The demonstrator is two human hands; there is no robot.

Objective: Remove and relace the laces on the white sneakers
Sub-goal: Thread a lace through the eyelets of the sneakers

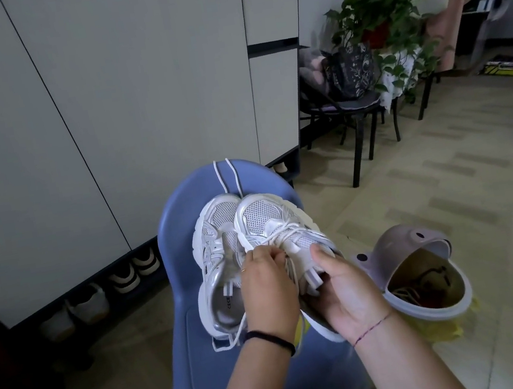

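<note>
Two white sneakers [223, 250] sit side by side on one blue chair [204, 364]. They are shiny, with net toes. One loose lace [225, 179] lies behind them. The left hand [267, 290] pinches the near shoe's laces. The right hand [341, 295] grips its heel.

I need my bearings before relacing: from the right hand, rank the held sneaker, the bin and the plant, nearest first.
1. Sneaker: gripped by the right hand, on the blue chair.
2. Bin: on the floor, just right of that hand.
3. Plant: far back, to the right.
</note>
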